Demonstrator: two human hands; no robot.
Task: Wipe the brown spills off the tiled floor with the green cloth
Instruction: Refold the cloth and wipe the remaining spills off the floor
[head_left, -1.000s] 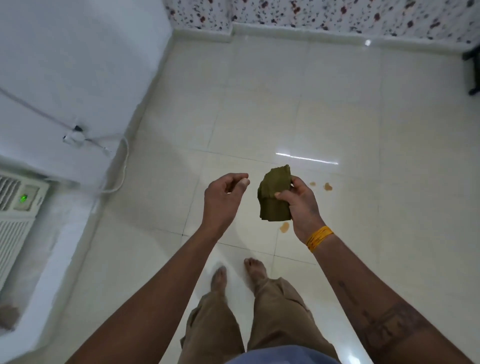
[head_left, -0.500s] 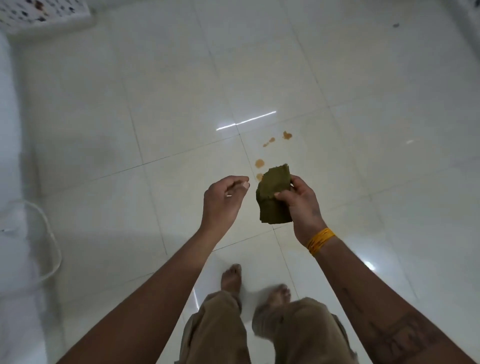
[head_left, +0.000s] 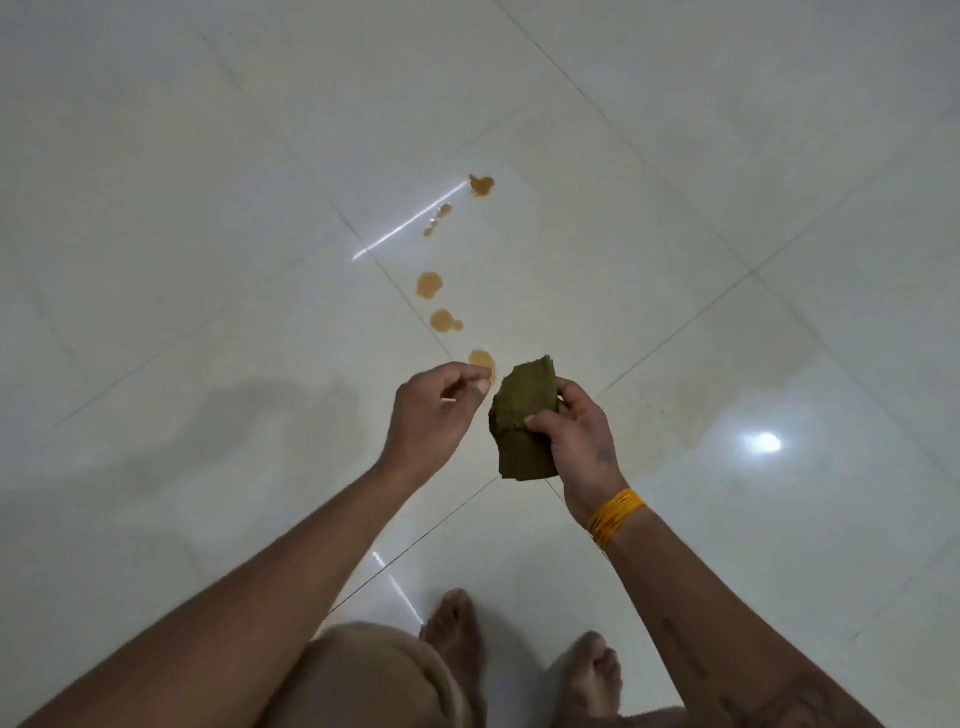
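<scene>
- Head view, looking down: green cloth (head_left: 524, 418), olive in colour, folded into a thick wad with layered edges, slightly crumpled at the top corner.
- Held up in the air above the tiled floor (head_left: 208, 208), not touching it, just in front of the body and a little right of centre.
- Brown spills (head_left: 429, 285) on the glossy pale tiles: a loose line of light-brown drops running away from the hands, close to a grout line.
- Farthest blot (head_left: 481, 184) darkest and irregular; then two or three tiny drops; then two rounder puddles; nearest puddle (head_left: 480, 359) partly hidden behind the left fingertips.
- All spots wet-looking, with darker rims.
- Right hand (head_left: 574, 431) closed around the cloth, thumb pressed on the front face, other fingers wrapped behind; palm turned toward the left.
- Orange thread band (head_left: 615, 514) tied around the right wrist; dark tattoo marks along the right forearm.
- Left hand (head_left: 436, 410) empty, just beside the cloth but apart from it, fingers curled loosely inward, thumb and forefinger tips near each other, half closed.
- Both forearms stretched forward from the lower corners, bare.
- Below: bare feet (head_left: 452, 629) on the tiles, beige trousers (head_left: 363, 675) at the bottom edge.
- Bright reflections of lamps on the floor, one streak near the far drops.
</scene>
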